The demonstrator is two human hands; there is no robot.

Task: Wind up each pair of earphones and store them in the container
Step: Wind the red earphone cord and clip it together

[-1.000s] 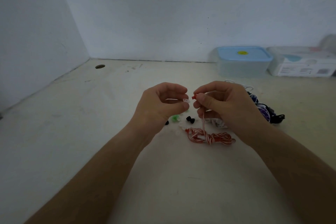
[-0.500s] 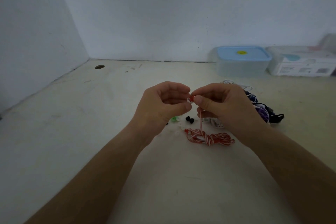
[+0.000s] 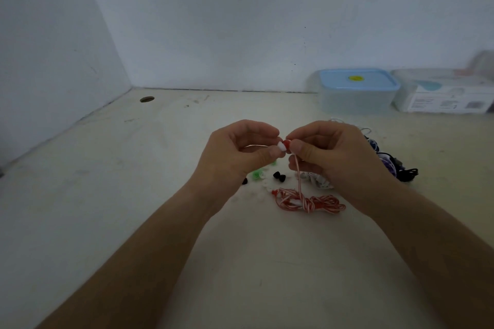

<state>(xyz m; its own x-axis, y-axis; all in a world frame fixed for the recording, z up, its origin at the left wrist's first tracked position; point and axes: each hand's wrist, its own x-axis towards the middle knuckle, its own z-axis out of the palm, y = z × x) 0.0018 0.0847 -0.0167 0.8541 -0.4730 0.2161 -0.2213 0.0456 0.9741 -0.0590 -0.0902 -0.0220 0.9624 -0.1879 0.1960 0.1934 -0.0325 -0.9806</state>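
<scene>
My right hand [image 3: 331,152] pinches the red earbud [image 3: 286,143] of a red-and-white earphone above the table. Its cord drops to a loose red-and-white bundle [image 3: 310,201] lying below the hands. My left hand [image 3: 235,152] pinches a small white ear tip [image 3: 281,146] pressed against that earbud. Loose ear tips, green [image 3: 258,175], black [image 3: 279,177] and white, lie scattered under the hands. A tangle of other earphones [image 3: 393,165], white, purple and black, sits behind my right hand, partly hidden. The clear container with a blue lid [image 3: 357,91] stands shut at the back right.
A white box [image 3: 443,96] stands right of the container against the back wall. A round hole [image 3: 147,99] is in the tabletop at the back left. A wall closes off the left side.
My two hands have come together. The white ear tip in my left hand now touches the red earbud in my right hand; a second ago a small gap lay between them.
</scene>
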